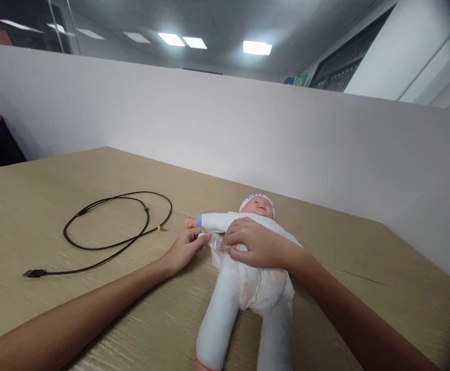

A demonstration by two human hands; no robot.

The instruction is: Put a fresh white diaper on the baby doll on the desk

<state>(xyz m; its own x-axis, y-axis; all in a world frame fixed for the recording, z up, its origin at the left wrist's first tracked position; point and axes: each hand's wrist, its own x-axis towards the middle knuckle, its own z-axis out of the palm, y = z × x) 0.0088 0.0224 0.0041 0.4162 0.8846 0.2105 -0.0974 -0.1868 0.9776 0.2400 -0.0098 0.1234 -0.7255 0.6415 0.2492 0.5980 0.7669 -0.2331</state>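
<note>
A baby doll (248, 288) in a white suit and cap lies on its back on the wooden table (93, 175), head away from me. A diaper (261, 288) is around its hips. My left hand (186, 247) pinches a white tab at the doll's waist, beside its outstretched arm. Over the doll's belly, my right hand (254, 242) lies with fingers curled, pressing the diaper's top edge.
A black cable (109, 226) lies coiled on the table to the left of the doll, its plug near the left edge. A white partition wall (248, 129) runs behind the table. Something dark and pink stands at the far left.
</note>
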